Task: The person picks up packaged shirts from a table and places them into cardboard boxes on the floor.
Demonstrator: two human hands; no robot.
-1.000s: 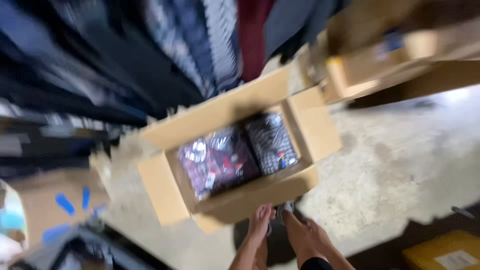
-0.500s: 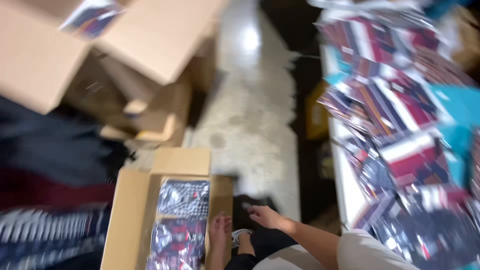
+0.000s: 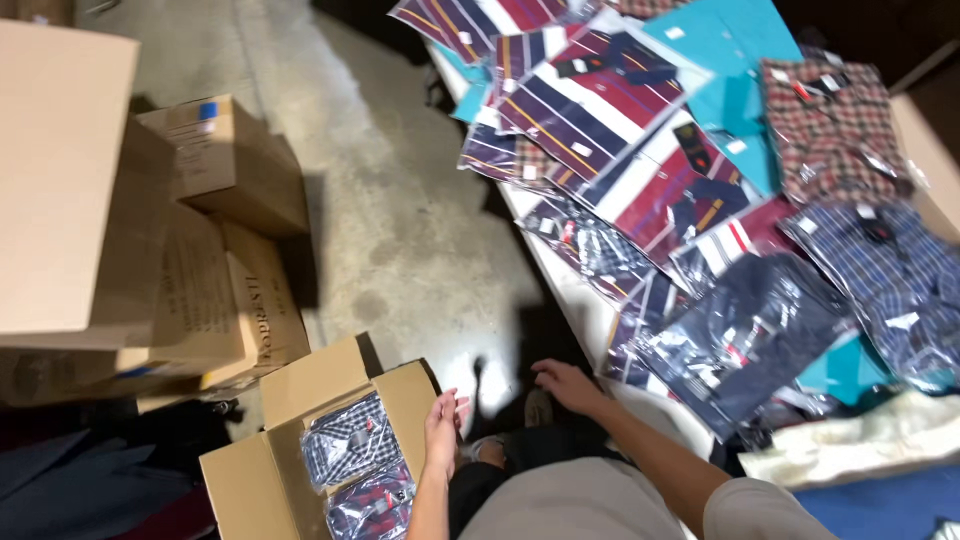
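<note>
Left hand [image 3: 441, 432] shifted onto box [image 3: 262, 470] flap.

The left hand [image 3: 443, 430] hangs low, fingers loosely open. The right hand [image 3: 566, 384] reaches forward, palm down, arm bare and extended.

Dim, slightly soft view; glare on plastic-wrapped shirts [image 3: 640, 130], dark shadowed corners.

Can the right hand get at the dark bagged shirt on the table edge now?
Probably yes: the right hand is empty beside the table edge, and the dark bagged shirt lies on top, uncovered.
</note>
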